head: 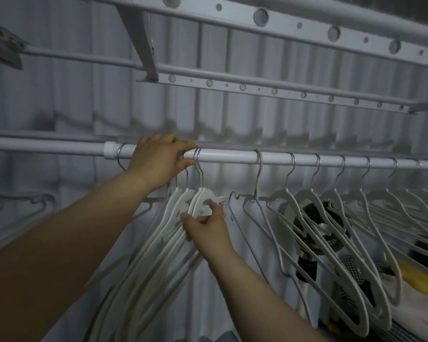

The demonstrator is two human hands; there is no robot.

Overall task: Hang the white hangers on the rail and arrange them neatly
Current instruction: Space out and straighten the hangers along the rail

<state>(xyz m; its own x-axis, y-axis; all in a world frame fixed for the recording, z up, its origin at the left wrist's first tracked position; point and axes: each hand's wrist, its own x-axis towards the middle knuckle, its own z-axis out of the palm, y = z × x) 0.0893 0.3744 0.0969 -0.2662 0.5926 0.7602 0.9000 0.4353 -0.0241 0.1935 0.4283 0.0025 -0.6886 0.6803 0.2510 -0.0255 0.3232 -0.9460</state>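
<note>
**White hangers [163, 243] bunched on the rail [227, 157]**

They hang in a tight bunch, hooks crowded together. Left grip [158, 159] pinches a hook at the rail; right grip [208, 230] curls round the bunch's necks just below. More hangers [285, 195] hang spaced out along the rail rightward, a dark fan [331, 220] behind them.

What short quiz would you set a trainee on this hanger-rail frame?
1. True or false: the left hand pinches metal hanger hooks at the white round rail.
2. The right hand grips: A) the rail B) the bunched white plastic hangers C) nothing.
3. Fill in: right of the bunch, the other hangers hang ____ along the rail.
Key: 1 true; 2 B; 3 spaced apart.
</note>
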